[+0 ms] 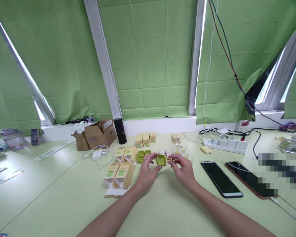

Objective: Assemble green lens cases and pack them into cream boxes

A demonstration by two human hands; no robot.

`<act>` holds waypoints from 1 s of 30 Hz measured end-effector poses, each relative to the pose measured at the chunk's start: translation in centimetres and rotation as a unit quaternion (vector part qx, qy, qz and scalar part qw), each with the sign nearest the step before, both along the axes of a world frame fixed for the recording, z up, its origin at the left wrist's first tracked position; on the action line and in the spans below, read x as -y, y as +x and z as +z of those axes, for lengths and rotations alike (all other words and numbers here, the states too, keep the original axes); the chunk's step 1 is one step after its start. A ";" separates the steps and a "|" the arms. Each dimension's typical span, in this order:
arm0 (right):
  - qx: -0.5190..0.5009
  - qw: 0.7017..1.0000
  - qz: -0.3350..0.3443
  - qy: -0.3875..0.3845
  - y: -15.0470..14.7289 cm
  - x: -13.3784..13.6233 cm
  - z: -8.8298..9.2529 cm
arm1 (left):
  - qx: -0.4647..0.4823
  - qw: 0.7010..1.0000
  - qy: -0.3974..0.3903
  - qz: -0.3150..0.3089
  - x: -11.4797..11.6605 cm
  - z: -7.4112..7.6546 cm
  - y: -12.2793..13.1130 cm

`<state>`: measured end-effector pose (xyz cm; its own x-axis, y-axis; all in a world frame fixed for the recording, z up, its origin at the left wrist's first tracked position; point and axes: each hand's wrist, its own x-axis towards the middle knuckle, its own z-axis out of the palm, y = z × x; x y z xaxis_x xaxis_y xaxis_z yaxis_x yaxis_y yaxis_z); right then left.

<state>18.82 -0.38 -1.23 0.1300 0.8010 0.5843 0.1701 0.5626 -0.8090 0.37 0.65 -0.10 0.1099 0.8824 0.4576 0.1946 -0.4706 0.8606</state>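
My left hand (148, 171) pinches a small green square case (161, 160) above the pale table (64, 197). My right hand (184, 169) is closed on a tiny tan piece (169, 159) right beside the case. Behind the hands lie more green cases (141, 156), small pink and clear pieces (180, 150), and tan cartons with green labels (119, 174). Three upright cartons (145, 139) stand further back.
Two phones (221, 178) lie right of my hands, one plugged in. A white power strip (224, 144) with chargers and cables sits at the back right. A brown cardboard box (100, 133), a black cylinder (120, 130) and a white charger (97, 153) stand at the back left.
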 end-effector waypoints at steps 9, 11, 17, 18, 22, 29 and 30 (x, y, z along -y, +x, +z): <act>0.159 0.974 -0.051 0.153 0.3 0.1 -0.4 | -0.028 0.999 0.034 -0.021 0.7 0.2 0.2; 0.192 0.964 -0.072 0.169 0.3 0.0 -0.4 | -0.032 0.998 0.044 -0.025 0.7 0.2 0.2; 0.250 0.936 -0.133 0.206 0.4 0.1 -0.4 | -0.045 0.997 0.060 -0.025 0.7 0.0 0.1; 0.259 0.933 -0.138 0.210 0.4 0.1 -0.4 | -0.048 0.997 0.062 -0.025 0.7 0.0 0.1; 0.284 0.920 -0.149 0.226 0.4 0.1 -0.4 | -0.064 0.995 0.070 -0.029 0.8 -0.1 0.1; 0.294 0.904 -0.144 0.276 0.4 0.1 -0.1 | -0.092 0.992 0.085 -0.030 0.6 -0.5 0.0; 0.296 0.903 -0.145 0.277 0.4 0.1 -0.1 | -0.096 0.991 0.086 -0.031 0.5 -0.6 -0.1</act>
<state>19.19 -0.43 -1.34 -0.1796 0.3477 0.9203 0.6853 0.7153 -0.1365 0.30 0.12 -0.67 0.2610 0.7814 0.5668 0.3125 -0.6239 0.7163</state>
